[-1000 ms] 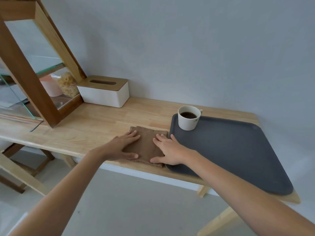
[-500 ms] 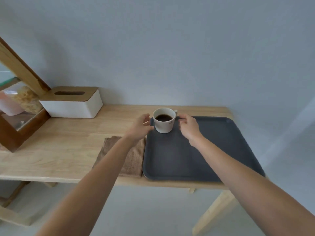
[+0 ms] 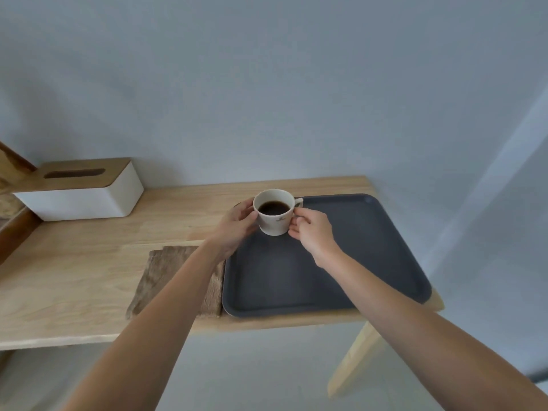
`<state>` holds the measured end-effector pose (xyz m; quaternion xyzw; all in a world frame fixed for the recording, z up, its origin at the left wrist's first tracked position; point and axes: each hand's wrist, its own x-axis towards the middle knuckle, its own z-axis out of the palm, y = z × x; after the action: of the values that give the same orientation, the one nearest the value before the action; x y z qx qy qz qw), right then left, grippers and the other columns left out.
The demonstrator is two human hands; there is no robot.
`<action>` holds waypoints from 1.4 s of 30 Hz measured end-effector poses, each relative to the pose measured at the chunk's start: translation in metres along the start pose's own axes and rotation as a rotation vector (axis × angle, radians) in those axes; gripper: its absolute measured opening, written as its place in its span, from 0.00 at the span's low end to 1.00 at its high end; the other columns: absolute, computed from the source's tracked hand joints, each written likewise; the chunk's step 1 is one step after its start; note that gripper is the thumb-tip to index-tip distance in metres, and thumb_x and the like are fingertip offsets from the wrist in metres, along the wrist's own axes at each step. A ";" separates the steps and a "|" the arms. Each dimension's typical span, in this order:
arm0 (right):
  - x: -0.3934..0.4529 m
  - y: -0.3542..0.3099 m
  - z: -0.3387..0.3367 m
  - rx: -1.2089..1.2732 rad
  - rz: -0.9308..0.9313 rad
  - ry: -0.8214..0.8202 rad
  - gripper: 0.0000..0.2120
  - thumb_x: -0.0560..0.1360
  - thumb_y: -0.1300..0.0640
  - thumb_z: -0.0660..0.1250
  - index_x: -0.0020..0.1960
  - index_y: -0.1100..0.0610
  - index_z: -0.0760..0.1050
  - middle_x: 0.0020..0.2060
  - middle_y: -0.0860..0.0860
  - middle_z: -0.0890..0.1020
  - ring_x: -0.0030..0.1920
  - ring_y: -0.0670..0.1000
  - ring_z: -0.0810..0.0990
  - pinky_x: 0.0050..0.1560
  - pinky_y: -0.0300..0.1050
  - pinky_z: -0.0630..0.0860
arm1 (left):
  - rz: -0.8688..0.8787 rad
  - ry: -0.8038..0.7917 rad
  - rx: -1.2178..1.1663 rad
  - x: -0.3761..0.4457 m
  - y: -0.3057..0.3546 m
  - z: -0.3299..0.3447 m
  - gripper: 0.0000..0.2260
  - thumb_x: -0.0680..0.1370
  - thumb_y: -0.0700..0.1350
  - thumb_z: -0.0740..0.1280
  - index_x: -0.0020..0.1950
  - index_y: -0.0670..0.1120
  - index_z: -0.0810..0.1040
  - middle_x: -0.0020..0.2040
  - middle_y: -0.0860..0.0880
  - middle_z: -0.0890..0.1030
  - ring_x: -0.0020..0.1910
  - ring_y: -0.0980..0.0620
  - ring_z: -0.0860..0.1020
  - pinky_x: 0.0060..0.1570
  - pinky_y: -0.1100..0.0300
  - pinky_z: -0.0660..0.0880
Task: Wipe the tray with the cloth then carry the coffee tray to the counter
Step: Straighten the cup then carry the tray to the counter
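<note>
Pale wooden desk (image 3: 89,262) against a grey wall, dark tray (image 3: 370,262) at its right end. White cup (image 3: 274,221) of black coffee sits at the tray's far left corner. Left hand (image 3: 237,223) cups its side, right hand (image 3: 311,229) pinches the handle, both arms outstretched. Brown cloth (image 3: 166,271) lies folded against the tray's left edge; tissue box (image 3: 80,194) far left.

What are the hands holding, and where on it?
The coffee cup: left hand on its side wall, right hand at its handle.
</note>
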<state>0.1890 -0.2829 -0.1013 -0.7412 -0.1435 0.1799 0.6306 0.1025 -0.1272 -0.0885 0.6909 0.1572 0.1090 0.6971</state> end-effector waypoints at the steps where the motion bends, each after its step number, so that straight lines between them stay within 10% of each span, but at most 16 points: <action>1: -0.004 0.002 -0.006 0.020 -0.002 0.016 0.19 0.79 0.66 0.53 0.61 0.57 0.78 0.47 0.49 0.82 0.49 0.47 0.83 0.54 0.44 0.80 | -0.002 -0.023 -0.001 0.000 0.000 0.005 0.17 0.81 0.36 0.57 0.69 0.46 0.71 0.64 0.48 0.78 0.63 0.51 0.75 0.62 0.56 0.74; 21: -0.054 0.021 -0.088 -0.016 -0.048 0.088 0.13 0.78 0.62 0.61 0.60 0.55 0.79 0.48 0.52 0.84 0.48 0.49 0.84 0.53 0.47 0.82 | -0.047 -0.154 0.079 -0.012 0.001 0.069 0.20 0.82 0.38 0.59 0.74 0.45 0.65 0.70 0.47 0.73 0.69 0.49 0.71 0.67 0.51 0.70; 26: -0.045 0.021 -0.136 -0.602 -0.297 0.309 0.12 0.78 0.61 0.62 0.59 0.58 0.78 0.52 0.54 0.84 0.55 0.55 0.80 0.56 0.42 0.73 | 0.047 0.249 0.687 -0.013 -0.006 0.037 0.22 0.80 0.43 0.61 0.74 0.46 0.65 0.73 0.45 0.69 0.72 0.47 0.67 0.70 0.52 0.64; 31: -0.031 0.034 -0.169 -1.012 -0.148 0.205 0.18 0.80 0.56 0.59 0.69 0.56 0.69 0.64 0.60 0.72 0.64 0.63 0.68 0.63 0.54 0.69 | -0.161 0.367 1.201 -0.023 -0.028 0.000 0.22 0.81 0.50 0.54 0.76 0.50 0.61 0.75 0.38 0.61 0.75 0.37 0.57 0.71 0.39 0.56; 42: -0.030 0.037 -0.175 -1.014 -0.008 0.276 0.18 0.75 0.70 0.56 0.62 0.58 0.70 0.48 0.58 0.70 0.39 0.61 0.77 0.43 0.55 0.78 | -0.075 0.338 1.245 -0.008 -0.040 0.002 0.14 0.81 0.41 0.53 0.65 0.41 0.68 0.56 0.38 0.71 0.52 0.39 0.71 0.62 0.43 0.60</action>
<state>0.2400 -0.4570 -0.1105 -0.9695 -0.1310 -0.0137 0.2065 0.0936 -0.1331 -0.1276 0.9335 0.3224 0.0804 0.1349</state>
